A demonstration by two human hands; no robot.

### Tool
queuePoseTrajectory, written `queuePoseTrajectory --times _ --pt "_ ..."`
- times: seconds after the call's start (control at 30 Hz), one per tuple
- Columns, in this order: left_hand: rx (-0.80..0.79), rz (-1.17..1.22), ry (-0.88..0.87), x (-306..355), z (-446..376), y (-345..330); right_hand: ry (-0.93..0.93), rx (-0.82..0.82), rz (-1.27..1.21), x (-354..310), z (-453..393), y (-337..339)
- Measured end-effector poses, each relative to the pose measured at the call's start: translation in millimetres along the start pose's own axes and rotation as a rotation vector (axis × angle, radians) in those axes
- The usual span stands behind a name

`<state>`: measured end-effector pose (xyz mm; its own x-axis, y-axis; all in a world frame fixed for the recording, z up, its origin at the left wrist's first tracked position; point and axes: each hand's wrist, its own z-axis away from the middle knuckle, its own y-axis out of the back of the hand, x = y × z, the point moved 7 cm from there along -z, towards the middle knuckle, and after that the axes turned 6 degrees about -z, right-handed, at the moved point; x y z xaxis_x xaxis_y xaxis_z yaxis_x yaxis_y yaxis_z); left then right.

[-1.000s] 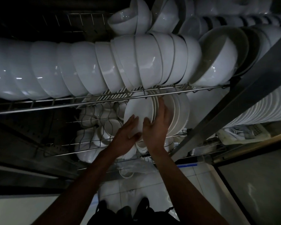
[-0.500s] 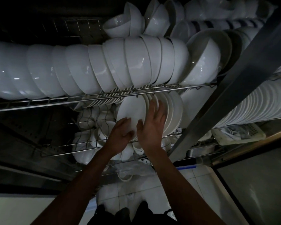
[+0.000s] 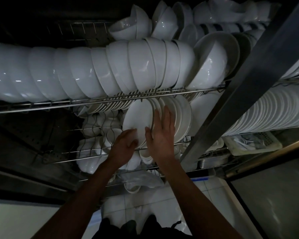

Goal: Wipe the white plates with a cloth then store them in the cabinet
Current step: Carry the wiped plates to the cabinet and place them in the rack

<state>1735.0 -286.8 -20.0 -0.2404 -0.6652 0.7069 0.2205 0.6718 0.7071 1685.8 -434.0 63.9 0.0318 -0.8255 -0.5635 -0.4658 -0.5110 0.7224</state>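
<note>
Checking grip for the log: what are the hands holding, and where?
The left hand grips the front white plate by its lower rim; the right hand rests flat against the plates.

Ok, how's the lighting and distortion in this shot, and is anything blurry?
Head view: dim overall, cabinet's left interior nearly black; small glare spots on the glossy white ceramic bowls; wide-angle lens bends the steel wire rack rail; left hand fingertips slightly blurred on the white round plate.
</note>
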Motion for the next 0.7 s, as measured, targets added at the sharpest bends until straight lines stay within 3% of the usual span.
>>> queuePoseTrajectory --times 0.2,0.43,0.7 --pt "0.008 -0.022 -0.025 -3 7 2 0.166 -0.004 0.031 -12 3 4" --pt "0.052 -0.201 -0.043 -9 26 31 0.222 -0.096 0.058 -30 5 -10" --pt "0.089 -0.436 -0.055 -19 67 96 0.293 -0.378 0.122 -74 20 -41"
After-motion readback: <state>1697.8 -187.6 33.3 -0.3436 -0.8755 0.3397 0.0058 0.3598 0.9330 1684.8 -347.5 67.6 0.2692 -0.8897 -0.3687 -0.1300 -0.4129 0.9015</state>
